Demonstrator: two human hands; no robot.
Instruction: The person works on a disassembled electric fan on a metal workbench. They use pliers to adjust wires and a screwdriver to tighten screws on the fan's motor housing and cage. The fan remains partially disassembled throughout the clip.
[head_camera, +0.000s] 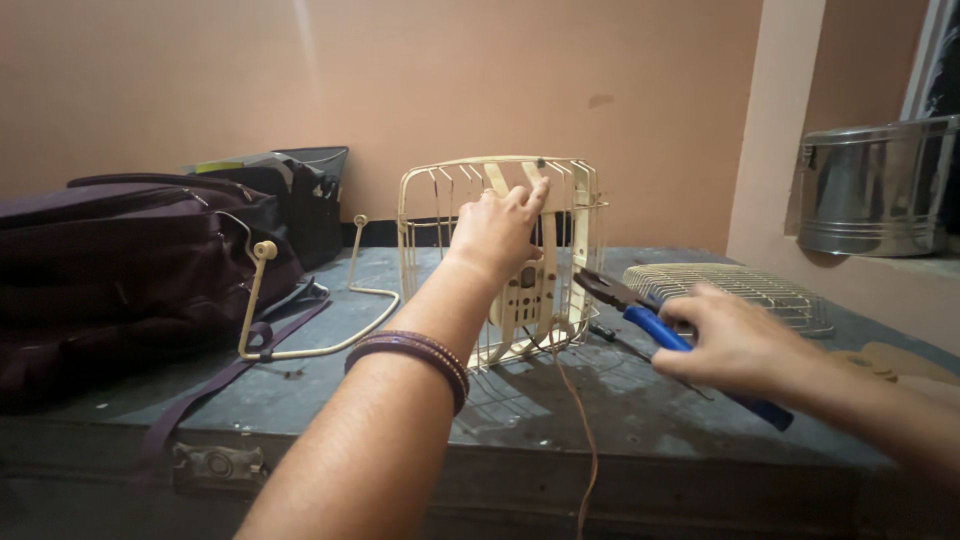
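— Cream-painted wire, that square fan cage (500, 255) standing upright on the grey metal table top (620, 410); where does it sit from the hands?

— Dead ahead of the left hand (495, 232), which is on it already: the fingers curl over the upper bars near the top rim, closed on the wire

— And the right hand (735, 345)?

— Lower and to the right of the cage, just beside it but apart. It is wrapped shut around the blue-handled pliers (655, 325), whose long axis slants up and leftward, so the dark nose points at the cage's lower right corner, near it; whether it touches the wire I cannot tell

— So the left is the nearer one

— Yes, touching. A thin brown cord (580, 420) hangs from the cage base over the table edge. A flat cream grille (740, 290) lies behind the right hand, a bent cream wire stand (300, 320) and a dark purple bag (130, 260) lie to the left
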